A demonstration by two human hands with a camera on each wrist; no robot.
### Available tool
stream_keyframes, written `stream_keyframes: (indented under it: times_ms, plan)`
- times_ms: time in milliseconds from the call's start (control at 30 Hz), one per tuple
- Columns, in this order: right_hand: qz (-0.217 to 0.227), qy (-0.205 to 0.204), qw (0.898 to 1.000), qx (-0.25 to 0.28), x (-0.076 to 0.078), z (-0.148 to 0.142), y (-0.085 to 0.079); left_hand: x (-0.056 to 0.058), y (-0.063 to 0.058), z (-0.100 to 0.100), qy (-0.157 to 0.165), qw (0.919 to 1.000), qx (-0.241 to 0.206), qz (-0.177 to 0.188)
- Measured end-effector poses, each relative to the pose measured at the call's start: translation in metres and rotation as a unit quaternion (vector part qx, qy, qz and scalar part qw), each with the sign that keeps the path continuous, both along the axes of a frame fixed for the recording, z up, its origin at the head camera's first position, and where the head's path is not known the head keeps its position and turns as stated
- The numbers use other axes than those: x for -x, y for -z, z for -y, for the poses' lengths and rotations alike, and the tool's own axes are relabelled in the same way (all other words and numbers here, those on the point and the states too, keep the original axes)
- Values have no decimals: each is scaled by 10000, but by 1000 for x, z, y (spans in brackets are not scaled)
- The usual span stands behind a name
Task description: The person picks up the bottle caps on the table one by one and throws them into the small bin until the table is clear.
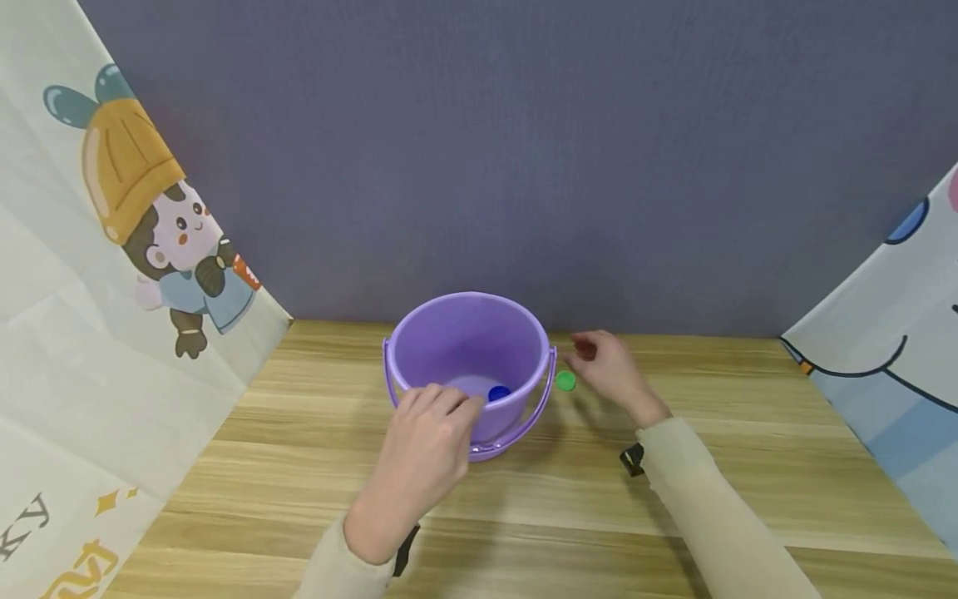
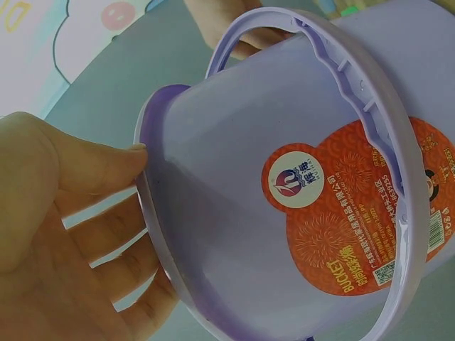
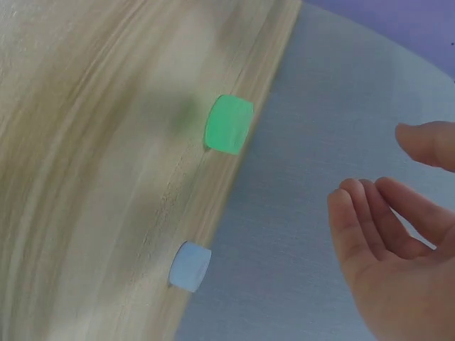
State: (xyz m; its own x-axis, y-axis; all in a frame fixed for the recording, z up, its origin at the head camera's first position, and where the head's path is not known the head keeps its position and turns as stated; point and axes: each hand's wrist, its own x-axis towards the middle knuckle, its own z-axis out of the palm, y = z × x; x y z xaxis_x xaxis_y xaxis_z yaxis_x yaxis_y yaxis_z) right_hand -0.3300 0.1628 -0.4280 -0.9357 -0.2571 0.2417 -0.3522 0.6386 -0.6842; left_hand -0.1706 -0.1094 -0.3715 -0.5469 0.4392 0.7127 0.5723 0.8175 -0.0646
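Note:
A purple bucket stands upright on the table, its handle hanging down at the front. My left hand grips the near rim, with the thumb on the outside and the fingers over the inside. Inside the bucket lies a blue cap. To the right of the bucket, my right hand is raised beside a green cap, its fingers slightly bent and nothing between them and the thumb. In the right wrist view a pale cap lies near the green one; in the head view the hand hides it.
The wood-grain table ends at a dark grey panel just behind the bucket. Cartoon-printed sheets hang on the left and right. An orange sticker is on the bucket's side.

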Motion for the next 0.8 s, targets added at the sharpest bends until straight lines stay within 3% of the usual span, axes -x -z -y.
stream_keyframes:
  times_ms: [800]
  plan:
    - [258,-289,9990,-205,11,-2,20,1,2,-4,-50,10000,12,-11]
